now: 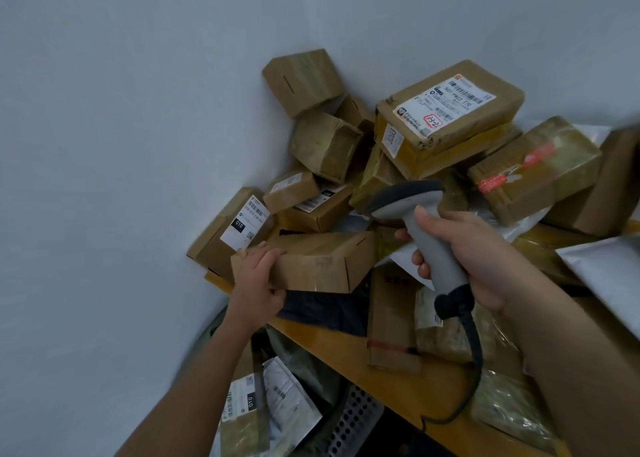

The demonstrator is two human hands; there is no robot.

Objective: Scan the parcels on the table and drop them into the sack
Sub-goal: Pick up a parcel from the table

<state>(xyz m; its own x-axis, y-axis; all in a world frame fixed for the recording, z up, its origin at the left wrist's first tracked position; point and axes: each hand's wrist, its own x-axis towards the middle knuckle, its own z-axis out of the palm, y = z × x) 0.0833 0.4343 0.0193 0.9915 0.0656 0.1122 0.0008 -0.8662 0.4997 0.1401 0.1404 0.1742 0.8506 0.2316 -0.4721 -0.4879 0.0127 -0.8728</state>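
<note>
A heap of brown cardboard parcels covers the yellow table (349,345) against the wall. My left hand (258,276) grips the left end of a flat brown box (322,262) at the table's front edge, thumb underneath. My right hand (464,245) holds a grey barcode scanner (419,221) by its handle, its dark head pointing left over the pile just above that box. Its black cable hangs down across the table. Below the table edge the sack (304,359) stands open with labelled parcels (263,408) inside.
A large labelled box (446,113) tops the pile at the back. A taped box (533,169) lies to the right, white mailer bags (602,269) at the far right. A perforated grey crate (353,418) sits under the table. The wall is close on the left.
</note>
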